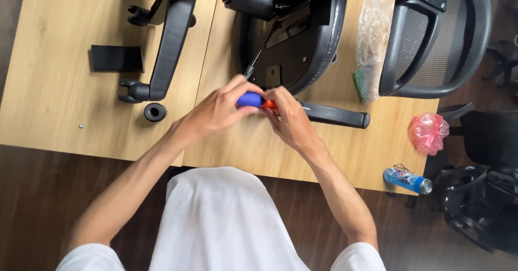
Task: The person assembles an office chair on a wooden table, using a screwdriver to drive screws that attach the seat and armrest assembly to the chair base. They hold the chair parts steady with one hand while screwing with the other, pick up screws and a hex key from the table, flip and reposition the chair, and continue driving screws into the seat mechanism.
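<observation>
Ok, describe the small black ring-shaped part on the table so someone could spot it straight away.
Start at the light wooden table and find the black chair-base leg lying across its left half. Just below that leg's end sits the small black ring-shaped part, the only round piece with a hole.

screwdriver handle (252,100): mostly covered by left hand (218,109) and right hand (288,117)
chair base (178,12): cut off at top edge, above the screwdriver handle
screwdriver tip: too small to tell

Two light wooden tabletops (48,60), butted together, are seen across the upper frame; dark wood plank flooring (32,195) is shown below, with a black mesh-backed chair (448,44) at upper right.
</observation>
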